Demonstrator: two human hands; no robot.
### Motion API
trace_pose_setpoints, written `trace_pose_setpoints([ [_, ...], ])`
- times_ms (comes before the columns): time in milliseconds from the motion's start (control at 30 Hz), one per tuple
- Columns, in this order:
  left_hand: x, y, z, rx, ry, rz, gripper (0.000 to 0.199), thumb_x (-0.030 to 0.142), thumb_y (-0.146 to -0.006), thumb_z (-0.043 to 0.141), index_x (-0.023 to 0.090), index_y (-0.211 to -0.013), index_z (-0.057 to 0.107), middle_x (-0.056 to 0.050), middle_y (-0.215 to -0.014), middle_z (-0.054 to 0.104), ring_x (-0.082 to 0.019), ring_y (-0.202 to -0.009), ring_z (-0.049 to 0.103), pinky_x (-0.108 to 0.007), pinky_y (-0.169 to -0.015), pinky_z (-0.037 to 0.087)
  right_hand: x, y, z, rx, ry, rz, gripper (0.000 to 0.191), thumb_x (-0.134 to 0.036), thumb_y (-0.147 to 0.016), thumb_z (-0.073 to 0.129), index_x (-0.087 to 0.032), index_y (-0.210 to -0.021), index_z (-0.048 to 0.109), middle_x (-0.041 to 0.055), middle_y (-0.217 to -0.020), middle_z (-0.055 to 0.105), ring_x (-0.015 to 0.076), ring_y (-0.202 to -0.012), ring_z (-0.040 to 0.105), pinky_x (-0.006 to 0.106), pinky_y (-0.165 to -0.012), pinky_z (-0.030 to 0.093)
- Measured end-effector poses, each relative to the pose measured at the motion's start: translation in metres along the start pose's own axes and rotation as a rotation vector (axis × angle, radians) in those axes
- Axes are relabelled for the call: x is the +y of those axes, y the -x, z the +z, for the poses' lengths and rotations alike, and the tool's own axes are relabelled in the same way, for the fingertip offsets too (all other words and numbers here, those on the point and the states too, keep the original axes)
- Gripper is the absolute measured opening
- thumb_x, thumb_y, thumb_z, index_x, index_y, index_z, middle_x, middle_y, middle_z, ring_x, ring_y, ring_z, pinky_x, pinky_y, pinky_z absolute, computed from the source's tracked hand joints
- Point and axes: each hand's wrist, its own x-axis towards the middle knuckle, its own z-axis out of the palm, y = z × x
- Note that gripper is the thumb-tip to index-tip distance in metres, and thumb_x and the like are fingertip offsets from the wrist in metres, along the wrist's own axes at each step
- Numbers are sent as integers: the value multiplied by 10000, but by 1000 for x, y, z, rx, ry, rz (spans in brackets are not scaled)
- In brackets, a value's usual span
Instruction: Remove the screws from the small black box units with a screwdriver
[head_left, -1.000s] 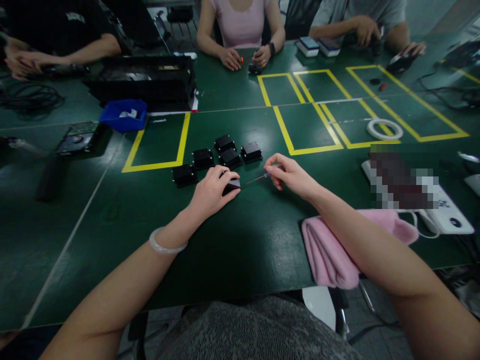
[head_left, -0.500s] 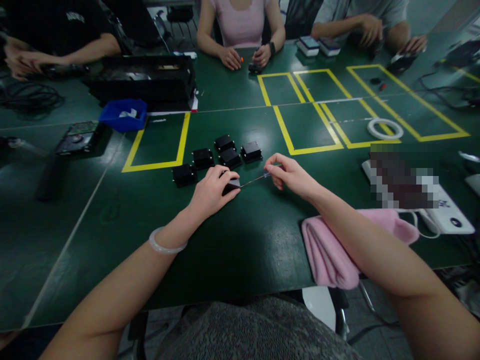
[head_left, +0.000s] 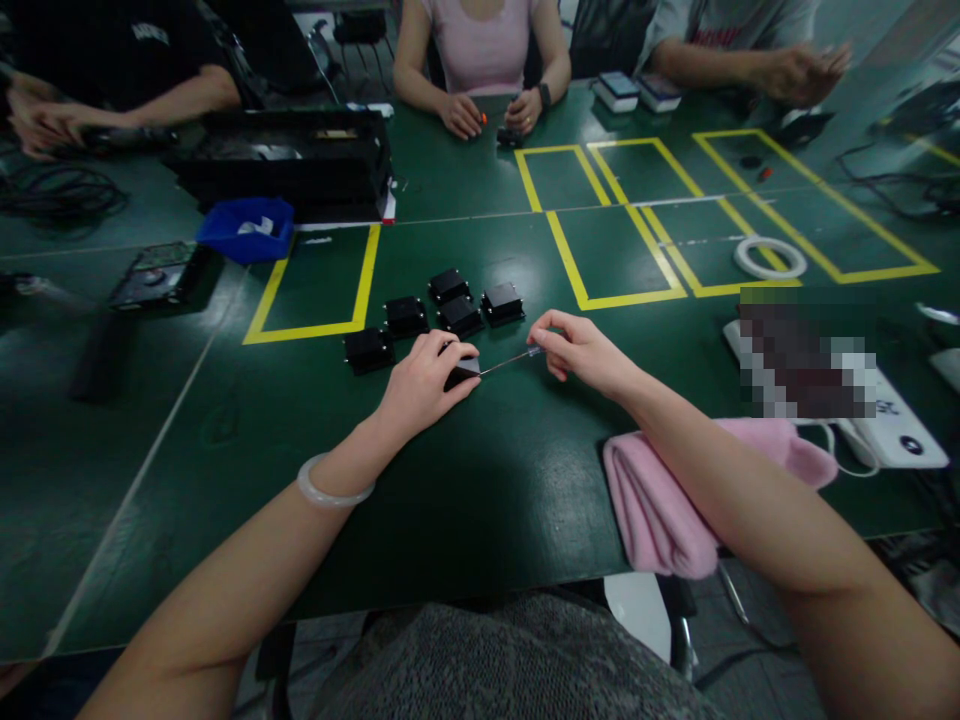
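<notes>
My left hand [head_left: 425, 382] is closed around a small black box [head_left: 463, 372] resting on the green table [head_left: 450, 500]. With bent fingers, my right hand [head_left: 571, 347] grips a screwdriver [head_left: 506, 363] by its handle, which is mostly hidden in the fingers. The thin metal shaft runs left, and its tip meets the right side of the held box. Just beyond my left hand sit several similar black boxes [head_left: 460, 314] with small metal bits at their ends.
A folded pink cloth [head_left: 660, 500] lies under my right forearm, beside a white power strip [head_left: 911, 430]. Farther off are a tape roll [head_left: 739, 258], yellow taped rectangles [head_left: 634, 299], a blue bin [head_left: 244, 245] and a long black case [head_left: 300, 190]. Several people sit opposite.
Both my hands, the box and the screwdriver look almost unmoved. Across the table at the far right, a person's hands have lifted and come together.
</notes>
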Motion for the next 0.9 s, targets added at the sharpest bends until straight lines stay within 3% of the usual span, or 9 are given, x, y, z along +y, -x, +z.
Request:
trace_pose_setpoints([
  [200,0,0,0,-5,-4,-5,320,296,-950,681,190,-1239,590,-129,-1244,602,-304,-1146,607,-426,-839,600,-2,1,0,13,3,-20,90,-110,-982,548,-197,-994,529,-97,-533,512,76,-438,480,195,-470,372],
  [300,0,0,1,-7,-2,-5,322,304,-954,677,190,-1242,591,-129,-1246,600,-305,-1143,608,-426,-831,602,-2,0,1,15,-23,-6,51,-169,-1007,544,-194,-966,531,-101,-511,493,75,-424,462,197,-461,377],
  [433,0,0,0,-6,2,-3,329,305,-956,673,185,-1252,594,-133,-1251,598,-312,-1150,609,-429,-834,601,-2,-1,1,1,4,15,176,-261,-1039,535,-185,-881,553,-117,-441,390,75,-383,431,206,-446,362],
  [600,0,0,1,3,5,-9,322,283,-941,693,187,-1236,608,-130,-1236,606,-315,-1153,611,-429,-844,594,1,-1,0,10,22,-23,52,-168,-985,584,-192,-964,543,-104,-488,485,75,-412,465,190,-448,345],
  [700,0,0,1,26,15,1,310,275,-940,694,193,-1228,612,-123,-1220,613,-311,-1149,613,-436,-869,590,2,0,0,10,-2,-34,86,-141,-962,594,-194,-997,535,-99,-534,521,71,-431,477,184,-456,366],
  [800,-1,1,2,22,17,7,312,276,-942,690,189,-1231,611,-128,-1222,609,-312,-1144,614,-431,-852,593,3,-1,0,8,-27,-16,53,-212,-996,582,-191,-974,538,-101,-515,503,72,-422,467,187,-450,378],
  [900,-1,1,1,17,13,8,318,284,-947,686,183,-1237,605,-131,-1228,605,-312,-1146,613,-425,-844,596,4,-1,0,-1,-53,9,162,-288,-1041,533,-184,-919,552,-121,-451,401,70,-385,415,194,-440,382],
])
